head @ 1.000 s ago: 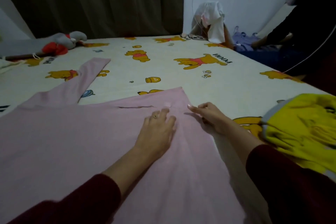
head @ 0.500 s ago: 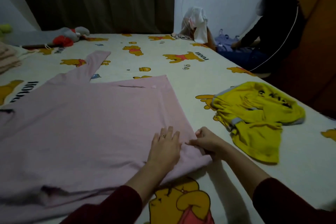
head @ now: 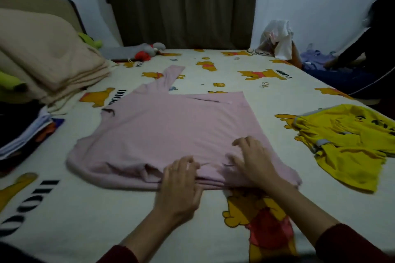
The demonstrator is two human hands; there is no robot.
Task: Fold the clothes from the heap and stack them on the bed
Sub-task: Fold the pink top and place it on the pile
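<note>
Two hands are at work on one garment. We find the pink top (head: 171,134) spread near the middle of the bed (head: 64,209), one long sleeve reaching toward the far side, its right side apparently turned in along a slanting edge. The left hand (head: 178,183) rests on the near hem with fingers fairly straight, pressing the cloth flat. The right hand (head: 254,162) lies just beside it on the same hem, fingers bent downward onto the fabric; whether they pinch a fold or merely press, we cannot tell through the motion blur.

As to progress, we judge this garment to be at an early fold only: the far sleeve is not yet brought in and the body is not yet halved. The yellow garment (head: 350,145) lies crumpled to the right, well apart, unfolded. At the left edge we note a stack of folded clothes (head: 23,132), which we take for finished work, and beige bedding (head: 47,57) beyond it. A further heap is not visible, so how much remains we cannot say.
</note>
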